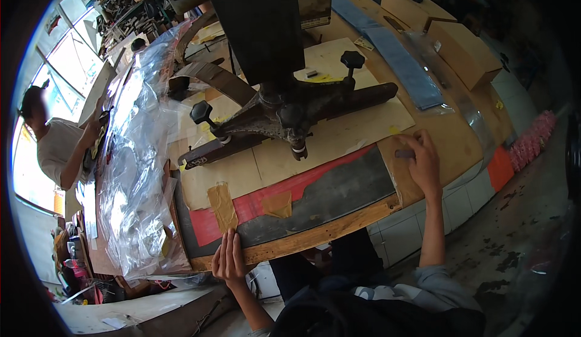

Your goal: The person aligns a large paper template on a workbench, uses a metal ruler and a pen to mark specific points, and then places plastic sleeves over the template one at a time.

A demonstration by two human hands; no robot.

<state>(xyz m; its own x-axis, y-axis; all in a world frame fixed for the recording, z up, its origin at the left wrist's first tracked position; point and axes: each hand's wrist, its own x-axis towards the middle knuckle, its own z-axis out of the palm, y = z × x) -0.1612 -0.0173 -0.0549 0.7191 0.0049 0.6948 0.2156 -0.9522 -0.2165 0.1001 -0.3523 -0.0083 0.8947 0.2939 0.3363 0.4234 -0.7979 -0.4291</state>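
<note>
My left hand (pixel 230 257) rests at the wooden front edge (pixel 315 235) of the worktable, its fingers stretched out just below a strip of brown tape (pixel 223 207). My right hand (pixel 425 163) is bent round a small dark block (pixel 404 153) above the right end of the table; its exact kind is not clear. Between the hands lies a dark grey sheet (pixel 345 189) with a red sheet (pixel 209 225) along its far side. A second brown tape piece (pixel 277 205) crosses the two. Farther back, a black metal machine head (pixel 284 110) with knobs stands over a pale board (pixel 266 161).
Crumpled clear plastic (pixel 133 173) covers the left side. Blue wrapped strips (pixel 399 58) and cardboard boxes (pixel 463 52) lie at the back right. A small dark piece (pixel 311 74) sits on the board. Another person (pixel 60 143) stands at far left. A pink bundle (pixel 532 140) is at right.
</note>
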